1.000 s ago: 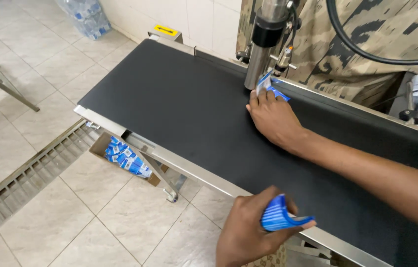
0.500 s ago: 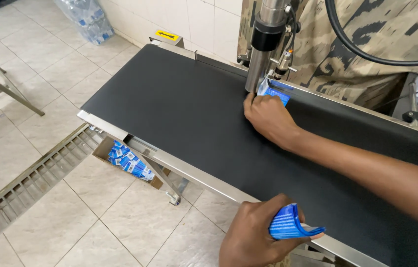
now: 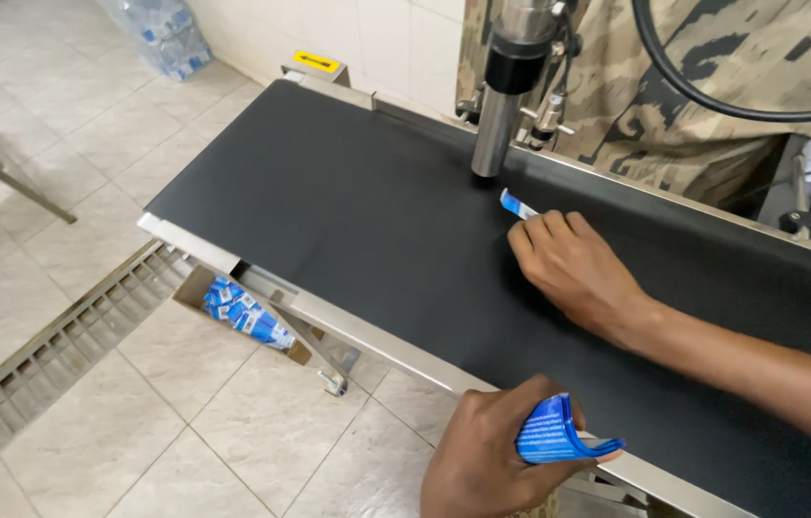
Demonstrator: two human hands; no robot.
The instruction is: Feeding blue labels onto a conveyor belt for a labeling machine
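- Two bare hands are at work over a wide black conveyor belt point(image 3: 348, 221) with a thin metal edge.
- The right hand point(image 3: 573, 269) lies palm down on the belt, fingers stretched forward and pressed flat on a small flat blue-and-white packet point(image 3: 513, 204); only the packet's far tip shows past the fingertips, so the hand is pinning it rather than clenching it.
- That packet lies on the belt just in front of the shiny cylindrical metal print head point(image 3: 501, 105), which hangs upright over the far side of the belt, its lower end close above the surface; packet and head look apart, though narrowly.
- The left hand point(image 3: 492, 451) is at the near edge of the belt, curled tight around a stack of flat blue-and-white packets point(image 3: 559, 436); the stack juts out to the right of the fist, over the metal edge.
- Below the belt, beside a metal leg, an open cardboard box of blue-and-white packets point(image 3: 242, 312) sits on the pale tiled floor point(image 3: 89, 125).
- A metal floor grate point(image 3: 50, 355) runs along the tiles on the near left.
- A clear plastic bag of blue-and-white packets point(image 3: 161, 34) rests against the white wall at the far left.
- Behind the belt stands a person in a camouflage-patterned garment point(image 3: 703, 105), with a thick black cable point(image 3: 713, 96) looping across it.
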